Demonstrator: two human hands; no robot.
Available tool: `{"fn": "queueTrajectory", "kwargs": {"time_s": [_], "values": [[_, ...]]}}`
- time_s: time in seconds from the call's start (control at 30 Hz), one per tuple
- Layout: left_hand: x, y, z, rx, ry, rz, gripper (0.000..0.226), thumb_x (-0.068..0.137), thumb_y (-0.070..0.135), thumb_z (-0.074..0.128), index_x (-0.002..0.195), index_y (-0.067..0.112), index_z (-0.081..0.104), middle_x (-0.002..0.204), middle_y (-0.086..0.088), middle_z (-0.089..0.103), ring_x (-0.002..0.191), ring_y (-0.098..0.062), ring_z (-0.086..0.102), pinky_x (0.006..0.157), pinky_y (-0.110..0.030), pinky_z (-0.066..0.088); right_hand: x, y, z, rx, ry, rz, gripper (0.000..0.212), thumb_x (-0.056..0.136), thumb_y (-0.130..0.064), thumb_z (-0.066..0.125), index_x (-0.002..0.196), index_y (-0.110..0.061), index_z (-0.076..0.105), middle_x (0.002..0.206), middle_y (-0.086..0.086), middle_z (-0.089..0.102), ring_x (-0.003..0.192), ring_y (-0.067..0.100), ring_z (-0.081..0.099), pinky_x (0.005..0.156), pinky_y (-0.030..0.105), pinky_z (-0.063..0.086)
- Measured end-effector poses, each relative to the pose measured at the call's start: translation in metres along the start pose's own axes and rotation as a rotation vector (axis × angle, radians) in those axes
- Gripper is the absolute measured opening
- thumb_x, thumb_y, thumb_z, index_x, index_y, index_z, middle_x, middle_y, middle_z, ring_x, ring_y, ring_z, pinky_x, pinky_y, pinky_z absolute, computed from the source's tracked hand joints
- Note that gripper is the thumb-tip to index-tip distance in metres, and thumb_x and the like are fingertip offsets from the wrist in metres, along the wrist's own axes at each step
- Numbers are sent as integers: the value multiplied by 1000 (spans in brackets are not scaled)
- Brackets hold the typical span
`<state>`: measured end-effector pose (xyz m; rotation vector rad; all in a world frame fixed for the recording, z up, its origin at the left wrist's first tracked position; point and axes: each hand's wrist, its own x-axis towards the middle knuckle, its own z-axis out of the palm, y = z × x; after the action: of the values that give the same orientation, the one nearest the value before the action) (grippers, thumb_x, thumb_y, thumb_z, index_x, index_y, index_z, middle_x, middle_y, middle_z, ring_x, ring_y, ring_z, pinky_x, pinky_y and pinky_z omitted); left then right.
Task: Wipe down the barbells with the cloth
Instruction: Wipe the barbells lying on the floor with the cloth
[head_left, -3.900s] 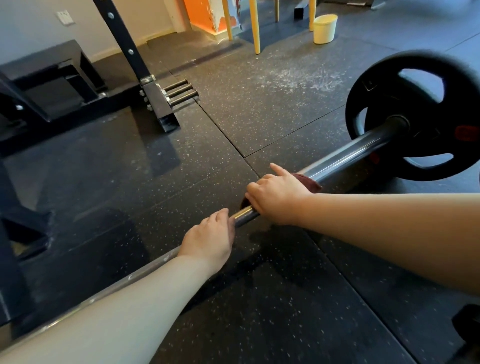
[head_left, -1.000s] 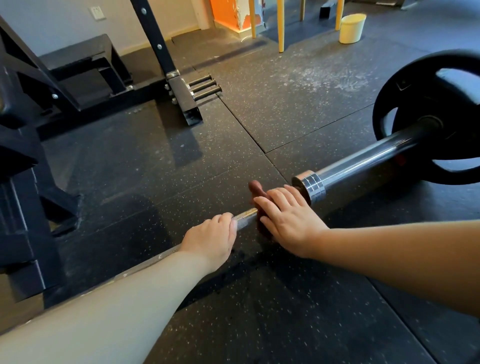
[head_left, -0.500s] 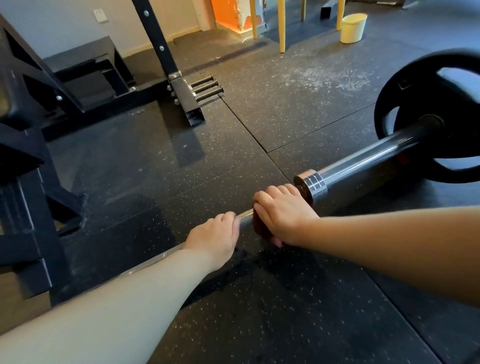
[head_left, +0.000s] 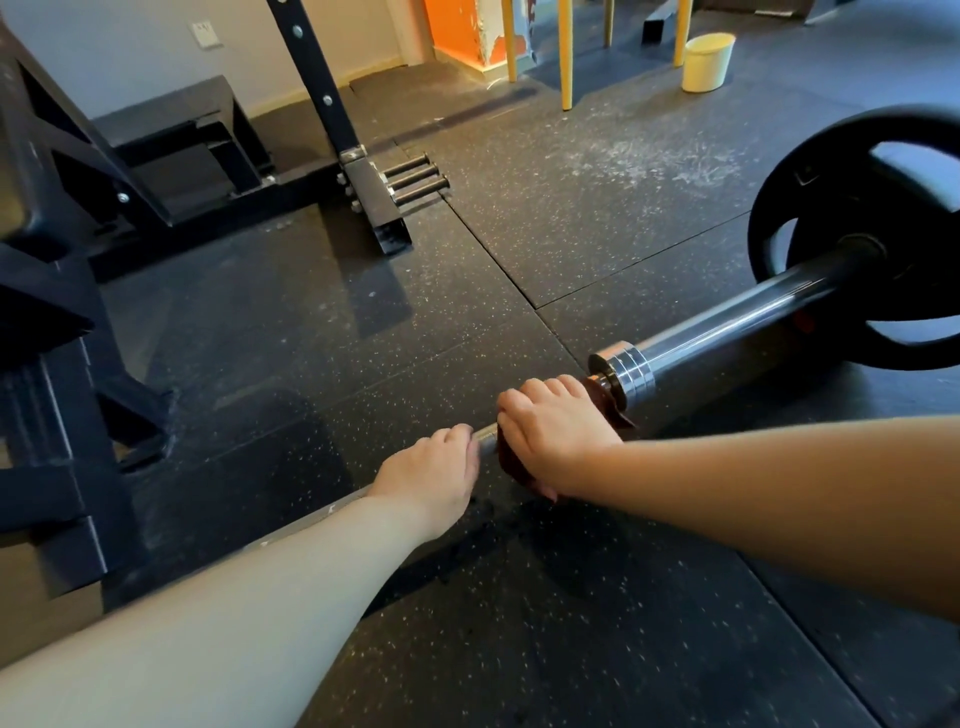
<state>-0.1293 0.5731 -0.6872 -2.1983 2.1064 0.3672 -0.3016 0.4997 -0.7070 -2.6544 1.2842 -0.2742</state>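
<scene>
Barbell (head_left: 727, 327) is lying diagonally on the floor (head_left: 311, 338) across mid-frame. Right hand (head_left: 556, 431) is clamping the cloth (head_left: 602, 397) around its shaft at center; left hand (head_left: 431, 478) is gripping bare shaft just beside.

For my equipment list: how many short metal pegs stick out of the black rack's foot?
3. All stick out of the rack foot toward the right, one above another: top peg, middle peg, bottom peg. Others may be hidden behind the foot.
</scene>
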Motion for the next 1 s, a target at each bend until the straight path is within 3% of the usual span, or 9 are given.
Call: {"fn": "queueTrajectory", "kwargs": {"time_s": [0.1, 0.17, 0.33, 0.5, 0.6, 0.67, 0.77, 0.83, 1.0], "values": [[-1, 0, 1, 26, 6, 2, 49, 109, 46, 18, 143, 21, 45, 128, 3, 61, 106, -16, 64, 84, -39, 58, -28, 4, 17, 31, 15, -105, 47, 108, -43, 27, 146, -20, 41, 141, 6, 47, 134, 29, 40, 124, 49, 19], [0, 0, 2, 27, 3, 6, 50, 109, 46, 18, 143, 21, 45, 130, 2, 61, 107, -16, 64, 84, -37, 58, -23, 6, 17, 58, -3, -98, 48, 109, -45, 25, 146, -20, 41, 141, 5, 48, 135, 28, 40, 126, 47, 14], [4, 0, 1, -15, -18, -23, 48, 108, 51, 14, 128, 25, 49, 125, 1, 62, 108, -21, 62, 80, -39, 50, 12, -5, 7, 19, -72, -43, 40, 108, -43, 26, 126, -23, 55, 124, 2, 60, 118, 27, 54, 110, 41, 32], [2, 0, 1, -15, -10, -10, 45, 108, 49, 15, 123, 24, 50, 121, 2, 62, 104, -22, 62, 82, -43, 52, 16, 10, -14, 7, -187, -192, 42, 107, -51, 25, 132, -29, 51, 126, -2, 62, 116, 23, 59, 103, 42, 41], [2, -1, 2, 21, 10, 26, 45, 109, 47, 17, 131, 23, 48, 119, 3, 61, 97, -19, 63, 79, -44, 57, 13, 33, -19, -45, -104, -31, 36, 106, -49, 26, 107, -25, 54, 106, 0, 67, 102, 27, 63, 91, 40, 41], [2, -1, 4, 16, 15, 33, 46, 109, 47, 17, 132, 23, 48, 117, 4, 62, 94, -18, 63, 78, -44, 58, 13, 29, -12, -48, -49, 49, 35, 106, -45, 26, 100, -24, 53, 102, 1, 66, 99, 29, 63, 93, 41, 38], [3, -1, 4, 20, 10, 15, 46, 109, 48, 16, 128, 22, 49, 120, 1, 62, 101, -23, 63, 82, -46, 55, 10, 7, 0, -21, -71, -35, 41, 107, -43, 24, 120, -25, 58, 132, 3, 62, 122, 27, 56, 113, 41, 29], [3, -1, 3, 31, -2, -9, 44, 109, 47, 16, 124, 22, 50, 124, 0, 62, 108, -26, 63, 84, -45, 51, 5, -3, 0, 14, -118, -173, 47, 109, -46, 23, 143, -27, 49, 154, 0, 47, 140, 22, 43, 122, 40, 17], [3, -1, 4, 49, 34, 0, 42, 109, 45, 16, 120, 23, 51, 119, 1, 64, 101, -23, 64, 77, -40, 49, 0, 12, -7, -18, -79, -210, 51, 109, -47, 20, 154, -29, 37, 155, -5, 46, 145, 19, 37, 121, 38, 20]]}}
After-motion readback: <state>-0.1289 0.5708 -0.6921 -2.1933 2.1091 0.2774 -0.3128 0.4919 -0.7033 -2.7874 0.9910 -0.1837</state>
